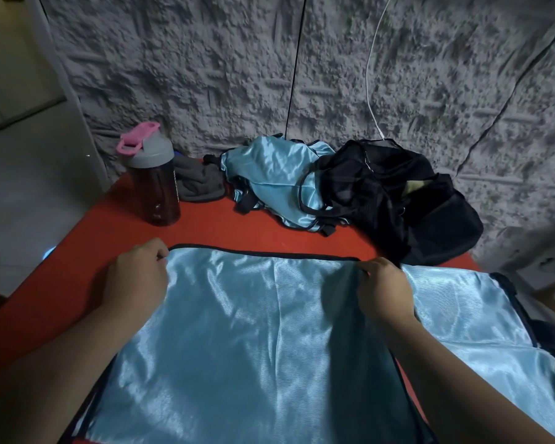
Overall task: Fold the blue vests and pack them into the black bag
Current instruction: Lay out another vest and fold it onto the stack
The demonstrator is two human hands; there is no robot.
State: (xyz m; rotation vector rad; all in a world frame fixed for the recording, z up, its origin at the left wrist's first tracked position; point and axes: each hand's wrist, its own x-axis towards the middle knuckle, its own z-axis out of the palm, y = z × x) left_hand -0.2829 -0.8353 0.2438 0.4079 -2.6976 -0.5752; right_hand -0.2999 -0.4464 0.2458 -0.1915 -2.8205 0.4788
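We're looking down on the red counter point(237, 225), and a shiny blue vest point(253, 331) lies spread flat across the near half, black trim running along its far edge. Our left hand point(137, 277) is at the far left corner, fingers curled in and pinching the trimmed edge. Our right hand point(383, 291) grips the same far edge further along, fingers bunching the fabric into a small ridge. To the right of that hand, more blue fabric point(481, 318) carries on to the counter's right edge; we cannot tell whether it is the same vest or another.

At the back, against the rough grey wall point(334, 59), a heap of blue vests point(276, 177) sits crumpled, touching the black bag point(407, 200), which slumps just to its right with its top gaping. Left of the heap lies a grey cloth point(199, 182), and beside that stands a dark bottle point(154, 181) with a grey lid and pink loop. A black cable point(297, 59) and a white cable point(370, 75) hang down the wall.
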